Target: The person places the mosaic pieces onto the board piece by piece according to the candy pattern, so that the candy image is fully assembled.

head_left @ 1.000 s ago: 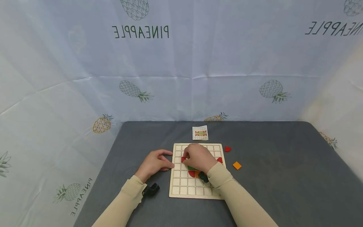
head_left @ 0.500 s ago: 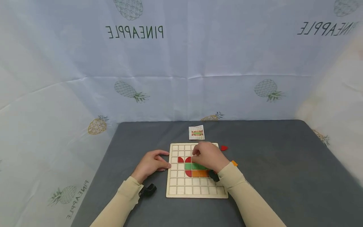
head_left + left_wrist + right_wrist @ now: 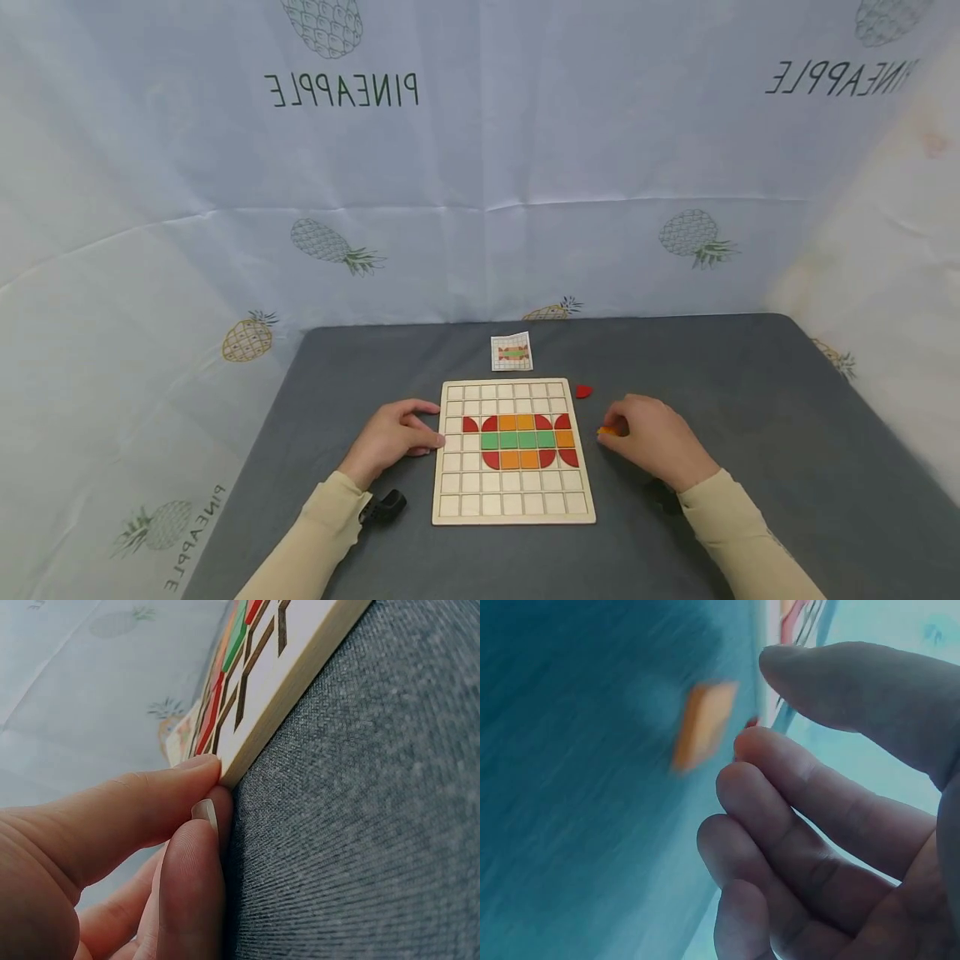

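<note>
My left hand (image 3: 390, 437) rests at the left edge of a wooden grid board (image 3: 491, 504), its thumb and a finger touching that edge. In the left wrist view the fingertips (image 3: 206, 769) are right at the board's side. Red, orange and green tiles (image 3: 517, 440) form a pattern in the board's squares. Right of the board, my right hand (image 3: 656, 437) reaches over an orange tile (image 3: 609, 431). The right wrist view shows this orange tile (image 3: 705, 726), blurred, on the table, apart from the loosely bent fingers (image 3: 772, 761) and the thumb.
A loose red tile (image 3: 583, 392) lies by the board's upper right corner. Behind the board is a small card (image 3: 512, 352) printed with a coloured pattern. The grey table (image 3: 735, 400) backs onto a pineapple-print curtain (image 3: 465, 267).
My right hand has left the red tile near the board's left side and moved right, off the board, to the orange tile. My left hand stays at the edge; the head view shifts slightly.
</note>
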### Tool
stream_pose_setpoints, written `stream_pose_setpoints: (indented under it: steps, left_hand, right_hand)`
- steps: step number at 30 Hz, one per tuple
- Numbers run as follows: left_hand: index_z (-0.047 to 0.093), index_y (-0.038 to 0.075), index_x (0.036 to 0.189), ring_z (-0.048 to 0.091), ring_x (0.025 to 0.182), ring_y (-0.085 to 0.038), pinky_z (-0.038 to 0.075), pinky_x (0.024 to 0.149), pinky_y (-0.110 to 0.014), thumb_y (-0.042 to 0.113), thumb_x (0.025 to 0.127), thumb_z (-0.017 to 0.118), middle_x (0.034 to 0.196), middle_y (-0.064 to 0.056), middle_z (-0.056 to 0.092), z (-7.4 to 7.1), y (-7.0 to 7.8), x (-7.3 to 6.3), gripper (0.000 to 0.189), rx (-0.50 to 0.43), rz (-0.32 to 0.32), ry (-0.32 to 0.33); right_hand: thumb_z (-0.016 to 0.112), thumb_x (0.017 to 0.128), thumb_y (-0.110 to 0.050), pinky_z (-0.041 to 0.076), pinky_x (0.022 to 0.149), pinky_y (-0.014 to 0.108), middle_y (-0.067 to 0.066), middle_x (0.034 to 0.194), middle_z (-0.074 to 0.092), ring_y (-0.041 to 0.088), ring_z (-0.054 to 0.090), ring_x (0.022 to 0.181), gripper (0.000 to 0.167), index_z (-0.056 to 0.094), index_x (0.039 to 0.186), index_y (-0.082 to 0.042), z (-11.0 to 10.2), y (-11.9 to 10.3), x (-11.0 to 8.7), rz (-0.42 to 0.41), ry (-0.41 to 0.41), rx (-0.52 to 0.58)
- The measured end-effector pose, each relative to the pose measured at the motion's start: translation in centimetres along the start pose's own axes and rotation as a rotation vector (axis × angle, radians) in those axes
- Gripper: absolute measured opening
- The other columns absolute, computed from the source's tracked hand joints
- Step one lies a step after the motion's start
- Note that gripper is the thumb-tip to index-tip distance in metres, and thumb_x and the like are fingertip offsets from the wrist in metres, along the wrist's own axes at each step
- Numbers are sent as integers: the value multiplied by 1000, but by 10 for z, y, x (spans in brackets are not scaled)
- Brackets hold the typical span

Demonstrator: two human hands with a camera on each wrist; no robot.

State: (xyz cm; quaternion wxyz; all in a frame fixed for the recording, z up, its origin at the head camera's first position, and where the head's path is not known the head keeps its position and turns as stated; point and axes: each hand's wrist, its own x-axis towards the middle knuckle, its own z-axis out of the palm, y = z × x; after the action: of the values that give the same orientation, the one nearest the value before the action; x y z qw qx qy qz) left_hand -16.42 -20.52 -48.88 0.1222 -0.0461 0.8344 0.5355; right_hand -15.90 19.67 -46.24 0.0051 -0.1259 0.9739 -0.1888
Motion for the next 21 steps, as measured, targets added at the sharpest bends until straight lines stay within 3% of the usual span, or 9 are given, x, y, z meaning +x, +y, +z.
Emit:
stream_pose_setpoints:
  steps: [11, 21]
  left_hand:
    - [74, 13, 134, 76, 81, -17, 67, 77, -33, 17, 82, 96, 89, -4, 80, -1, 0, 0, 57, -14, 6, -6]
    - [74, 13, 134, 76, 81, -17, 67, 77, -33, 18, 81, 96, 89, -5, 80, -2, -1, 0, 58, -20, 9, -15]
  right_hand:
    - [94, 84, -31, 57, 70, 39, 0, 88, 69, 14, 60, 77, 26, 81, 95, -12, -5, 20, -5, 26, -12, -13]
    - [91, 86, -23, 59, 72, 40, -1, 91, 70, 14, 61, 80, 18, 79, 94, -13, -1, 22, -3, 36, -30, 23]
